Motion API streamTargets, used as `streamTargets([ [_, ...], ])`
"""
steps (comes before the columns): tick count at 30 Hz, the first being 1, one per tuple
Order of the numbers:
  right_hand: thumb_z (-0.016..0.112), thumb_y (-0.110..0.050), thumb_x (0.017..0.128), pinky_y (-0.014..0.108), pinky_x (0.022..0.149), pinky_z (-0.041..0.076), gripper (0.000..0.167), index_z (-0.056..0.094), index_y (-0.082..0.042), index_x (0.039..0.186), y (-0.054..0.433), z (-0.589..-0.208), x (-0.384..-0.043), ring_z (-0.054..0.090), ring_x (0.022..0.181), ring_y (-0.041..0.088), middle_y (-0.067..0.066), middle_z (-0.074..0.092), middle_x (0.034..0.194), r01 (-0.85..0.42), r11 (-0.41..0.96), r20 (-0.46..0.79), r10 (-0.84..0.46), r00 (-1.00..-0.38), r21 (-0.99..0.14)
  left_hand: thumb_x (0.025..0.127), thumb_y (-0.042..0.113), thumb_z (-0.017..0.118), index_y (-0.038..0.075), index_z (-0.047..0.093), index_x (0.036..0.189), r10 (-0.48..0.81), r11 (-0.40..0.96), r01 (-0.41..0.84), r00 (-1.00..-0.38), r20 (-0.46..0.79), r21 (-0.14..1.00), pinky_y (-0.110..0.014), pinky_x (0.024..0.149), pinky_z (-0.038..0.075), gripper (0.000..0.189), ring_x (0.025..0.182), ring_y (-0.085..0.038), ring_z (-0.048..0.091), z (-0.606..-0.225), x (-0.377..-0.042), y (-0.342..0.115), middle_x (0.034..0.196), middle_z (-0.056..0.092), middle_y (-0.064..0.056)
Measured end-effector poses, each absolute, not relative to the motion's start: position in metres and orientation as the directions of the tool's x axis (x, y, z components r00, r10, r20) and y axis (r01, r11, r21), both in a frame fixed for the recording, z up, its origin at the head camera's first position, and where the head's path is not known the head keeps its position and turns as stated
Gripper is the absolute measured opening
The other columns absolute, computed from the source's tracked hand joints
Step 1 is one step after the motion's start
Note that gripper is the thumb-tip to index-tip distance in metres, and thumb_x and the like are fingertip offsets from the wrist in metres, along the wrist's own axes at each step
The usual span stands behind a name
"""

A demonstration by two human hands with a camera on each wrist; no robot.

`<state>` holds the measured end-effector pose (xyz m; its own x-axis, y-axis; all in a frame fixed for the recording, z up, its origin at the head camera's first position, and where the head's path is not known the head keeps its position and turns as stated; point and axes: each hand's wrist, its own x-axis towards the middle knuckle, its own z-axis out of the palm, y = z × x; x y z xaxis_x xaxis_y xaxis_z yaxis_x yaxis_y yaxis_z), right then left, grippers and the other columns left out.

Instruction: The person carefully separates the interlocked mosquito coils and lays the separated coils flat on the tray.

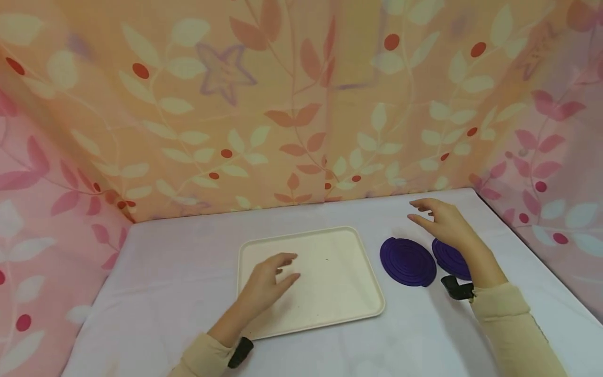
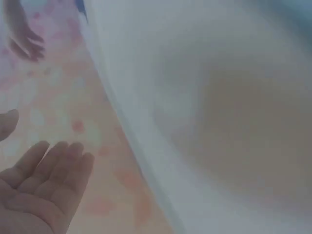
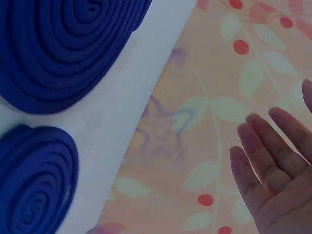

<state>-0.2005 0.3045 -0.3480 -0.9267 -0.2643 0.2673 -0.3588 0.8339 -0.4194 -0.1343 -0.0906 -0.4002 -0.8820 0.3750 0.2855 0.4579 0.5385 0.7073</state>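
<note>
My left hand (image 1: 264,287) hovers over the left part of a cream rectangular tray (image 1: 332,283) with a raised rim. Its fingers are relaxed, the thumb apart from them, and nothing is held. To the right of the tray lies a round purple-blue disc (image 1: 408,263) with ridged rings and small tabs at its edge. A second similar disc (image 1: 449,259) lies just right of it, partly hidden behind my right forearm. Above and beyond that second disc is my right hand (image 1: 445,224), empty, fingers loosely extended. Both ridged discs also show in the right wrist view.
A white cloth (image 1: 179,277) covers the table. Patterned fabric (image 1: 292,131) with leaves and red dots rises behind the table, and pink panels (image 1: 556,173) flank both sides. Dark straps (image 1: 457,288) sit at my wrists by the beige sleeves.
</note>
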Motion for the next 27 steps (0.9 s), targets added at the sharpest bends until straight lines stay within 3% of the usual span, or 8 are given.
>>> streamTargets([
  [5, 0.060, -0.021, 0.094, 0.052, 0.085, 0.049, 0.036, 0.060, 0.008, 0.115, 0.315, -0.364, -0.193, 0.060, 0.099, 0.039, 0.024, 0.064, 0.108, -0.292, 0.803, 0.195, -0.221, -0.955, -0.519, 0.088, 0.006, 0.065, -0.004, 0.061, 0.111, 0.428, 0.290, 0.289, -0.892, 0.147, 0.912, -0.027, 0.083, 0.053, 0.025, 0.099, -0.027, 0.064, -0.414, -0.116, -0.039, 0.108, 0.065, -0.018],
  [8, 0.059, -0.022, 0.094, 0.053, 0.084, 0.049, 0.036, 0.060, 0.007, 0.116, 0.321, -0.373, -0.190, 0.060, 0.098, 0.039, 0.022, 0.065, 0.107, -0.245, 0.789, 0.143, -0.199, -0.969, -0.563, 0.087, 0.004, 0.066, -0.003, 0.063, 0.108, 0.430, 0.196, 0.197, -0.898, 0.097, 0.961, -0.019, 0.079, 0.052, 0.022, 0.093, -0.024, 0.066, -0.421, -0.109, -0.009, 0.104, 0.067, -0.016],
  [12, 0.057, -0.024, 0.095, 0.050, 0.084, 0.050, 0.036, 0.062, 0.005, 0.116, 0.328, -0.385, -0.184, 0.061, 0.099, 0.038, 0.021, 0.066, 0.107, -0.187, 0.770, 0.091, -0.167, -0.982, -0.610, 0.085, -0.002, 0.064, -0.009, 0.063, 0.105, 0.416, 0.019, 0.058, -0.908, 0.044, 0.998, -0.018, 0.077, 0.053, 0.020, 0.090, -0.029, 0.067, -0.431, -0.102, 0.026, 0.100, 0.068, -0.020],
  [15, 0.057, -0.024, 0.095, 0.036, 0.085, 0.051, 0.035, 0.063, 0.005, 0.115, 0.331, -0.392, -0.184, 0.061, 0.101, 0.035, 0.020, 0.066, 0.107, -0.174, 0.758, 0.078, -0.162, -0.984, -0.629, 0.084, -0.008, 0.061, -0.014, 0.060, 0.106, 0.412, -0.127, -0.069, -0.911, -0.011, 0.989, -0.020, 0.077, 0.054, 0.023, 0.094, -0.034, 0.066, -0.439, -0.098, 0.047, 0.101, 0.066, -0.024],
  [20, 0.058, -0.018, 0.095, 0.010, 0.078, 0.044, 0.031, 0.063, 0.007, 0.113, 0.338, -0.403, -0.185, 0.061, 0.099, 0.020, 0.020, 0.066, 0.108, -0.186, 0.725, 0.076, -0.182, -0.980, -0.663, 0.085, -0.004, 0.058, -0.015, 0.055, 0.115, 0.375, -0.256, -0.233, -0.918, -0.125, 0.938, -0.022, 0.083, 0.052, 0.032, 0.103, -0.027, 0.063, -0.444, -0.091, 0.075, 0.111, 0.064, -0.023],
  [24, 0.058, -0.016, 0.094, 0.009, 0.077, 0.043, 0.031, 0.063, 0.007, 0.113, 0.342, -0.410, -0.183, 0.057, 0.094, 0.000, 0.021, 0.065, 0.109, -0.170, 0.690, 0.066, -0.176, -0.982, -0.704, 0.086, -0.006, 0.052, -0.018, 0.046, 0.125, 0.307, -0.386, -0.290, -0.936, -0.175, 0.876, -0.033, 0.099, 0.044, 0.041, 0.119, -0.034, 0.051, -0.443, -0.090, 0.099, 0.125, 0.052, -0.030],
  [27, 0.058, -0.021, 0.095, 0.009, 0.077, 0.044, 0.035, 0.062, 0.008, 0.115, 0.344, -0.414, -0.181, 0.054, 0.092, -0.007, 0.022, 0.064, 0.111, -0.140, 0.664, 0.042, -0.161, -0.986, -0.734, 0.085, -0.010, 0.047, -0.020, 0.036, 0.130, 0.263, -0.472, -0.319, -0.941, -0.215, 0.822, -0.044, 0.106, 0.035, 0.048, 0.128, -0.044, 0.037, -0.443, -0.091, 0.116, 0.133, 0.040, -0.036],
])
